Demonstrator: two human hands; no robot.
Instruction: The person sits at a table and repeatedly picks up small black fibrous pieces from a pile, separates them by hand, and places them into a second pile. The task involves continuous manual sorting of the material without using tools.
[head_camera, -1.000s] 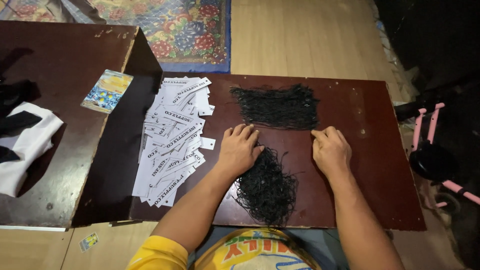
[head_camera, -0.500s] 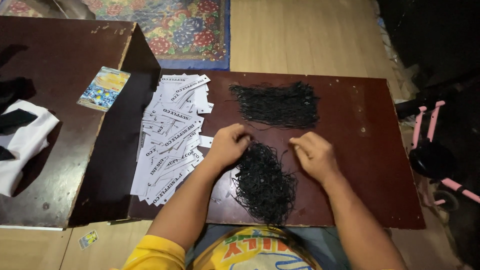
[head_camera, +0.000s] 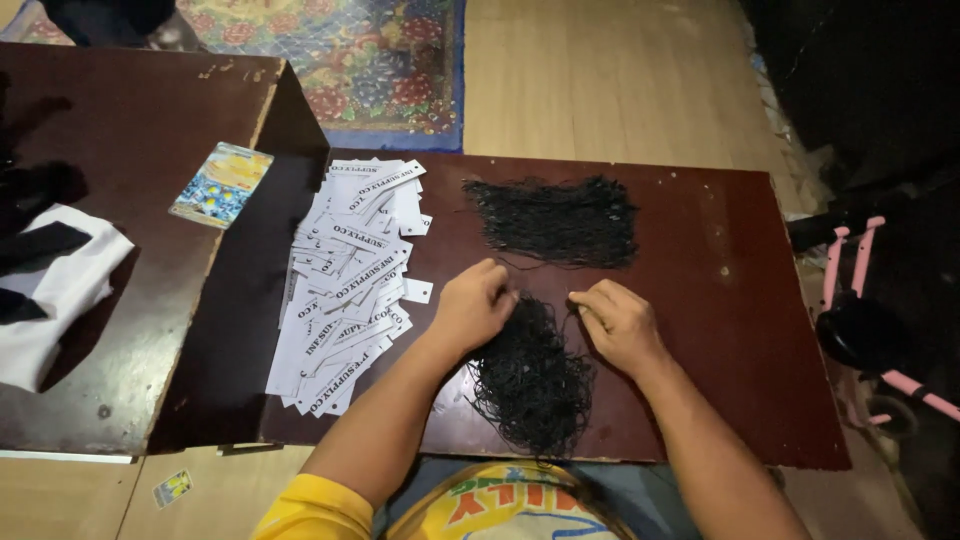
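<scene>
A tangled heap of thin black string loops (head_camera: 530, 375) lies at the near edge of a dark red-brown board (head_camera: 720, 330). My left hand (head_camera: 473, 305) pinches strands at the heap's upper left. My right hand (head_camera: 620, 322) pinches strands at its upper right. Farther back a second, flatter pile of black strings (head_camera: 553, 220) is laid out straight. Left of my hands, a long spread of white paper tags (head_camera: 345, 285) with black print covers the board's left side.
A lower dark table (head_camera: 130, 150) on the left carries a colourful card packet (head_camera: 221, 183) and white and black cloth (head_camera: 50, 290). A patterned rug (head_camera: 350, 50) lies beyond. A pink-framed object (head_camera: 860, 330) stands at the right on the wooden floor.
Both hands went from lying flat beside the heap to closing their fingers on its top strands, and they moved closer together over it.
</scene>
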